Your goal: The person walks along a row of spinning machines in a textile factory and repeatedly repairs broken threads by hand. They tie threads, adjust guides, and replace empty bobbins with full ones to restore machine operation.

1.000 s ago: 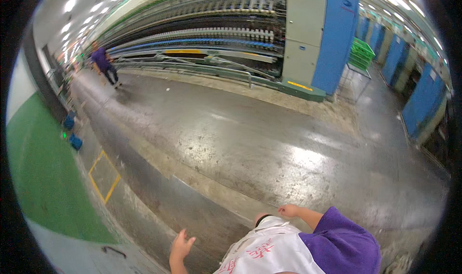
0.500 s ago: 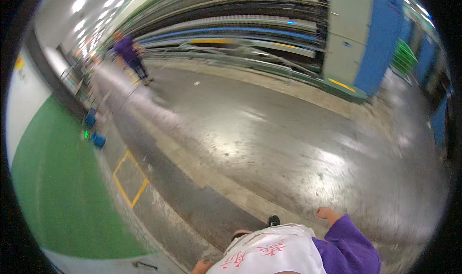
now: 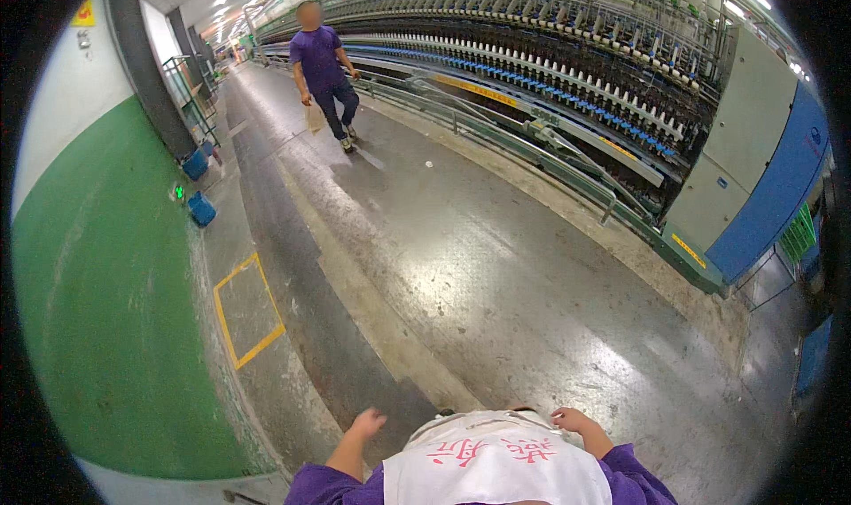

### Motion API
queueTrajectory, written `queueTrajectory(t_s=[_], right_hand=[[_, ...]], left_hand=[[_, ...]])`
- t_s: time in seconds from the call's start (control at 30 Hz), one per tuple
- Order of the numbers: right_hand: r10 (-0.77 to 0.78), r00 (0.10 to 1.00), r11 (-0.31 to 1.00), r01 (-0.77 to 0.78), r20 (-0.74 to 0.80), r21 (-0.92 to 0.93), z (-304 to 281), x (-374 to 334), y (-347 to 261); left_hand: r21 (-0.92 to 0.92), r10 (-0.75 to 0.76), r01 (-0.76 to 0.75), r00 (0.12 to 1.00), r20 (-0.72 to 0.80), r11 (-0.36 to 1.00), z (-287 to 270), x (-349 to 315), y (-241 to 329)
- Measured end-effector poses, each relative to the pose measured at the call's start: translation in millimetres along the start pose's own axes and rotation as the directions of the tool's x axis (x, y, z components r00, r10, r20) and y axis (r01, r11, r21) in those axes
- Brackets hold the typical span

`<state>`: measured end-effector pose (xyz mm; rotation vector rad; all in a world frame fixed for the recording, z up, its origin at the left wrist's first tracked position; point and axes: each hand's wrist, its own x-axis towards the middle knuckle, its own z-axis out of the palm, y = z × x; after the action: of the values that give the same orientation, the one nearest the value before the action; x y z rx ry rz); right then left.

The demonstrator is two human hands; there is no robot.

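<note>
Left hand (image 3: 368,421) out left of white apron (image 3: 496,480), blurred; can't tell if open or closed. Right hand (image 3: 572,419) by apron's right edge, fingers bent; can't tell if touching or gripping. Apron sits near, centre, red markings, between purple sleeves (image 3: 640,480). Far: co-worker (image 3: 317,57), purple top, dark trousers, on grey floor (image 3: 479,266). Long bobbin machine (image 3: 567,75) far right. Green-and-white wall (image 3: 97,266) left, blue containers (image 3: 201,209) beside it.
</note>
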<state>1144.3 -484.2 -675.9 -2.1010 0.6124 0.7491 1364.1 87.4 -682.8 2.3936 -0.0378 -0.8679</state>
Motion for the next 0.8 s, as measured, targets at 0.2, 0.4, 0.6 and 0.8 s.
queueTrajectory(t_s=[0.2, 0.4, 0.6, 0.8], right_hand=[[0.193, 0.954, 0.974, -0.159, -0.228, 0.162, -41.0, 55.5, -12.6], [0.112, 0.974, 0.98, -0.141, -0.197, -0.141, -82.3, 123.2, 5.7], [0.092, 0.986, 0.972, -0.059, -0.139, 0.228, -164.6, 178.1, -70.0], [0.137, 0.916, 0.853, 0.085, -0.377, 0.515, -233.9, 247.6, -126.9]], left_hand=[[0.089, 0.351, -0.347, 0.936, -0.04, 0.934, -103.3, 180.8, 231.0], [0.148, 0.276, -0.291, 0.954, 0.117, 0.945, -122.5, 254.1, 308.9], [0.08, 0.179, -0.194, 0.971, 0.161, 0.978, -121.6, 275.4, 258.1], [0.441, -0.08, -0.125, 0.905, 0.417, 0.889, -160.8, 305.1, 209.8]])
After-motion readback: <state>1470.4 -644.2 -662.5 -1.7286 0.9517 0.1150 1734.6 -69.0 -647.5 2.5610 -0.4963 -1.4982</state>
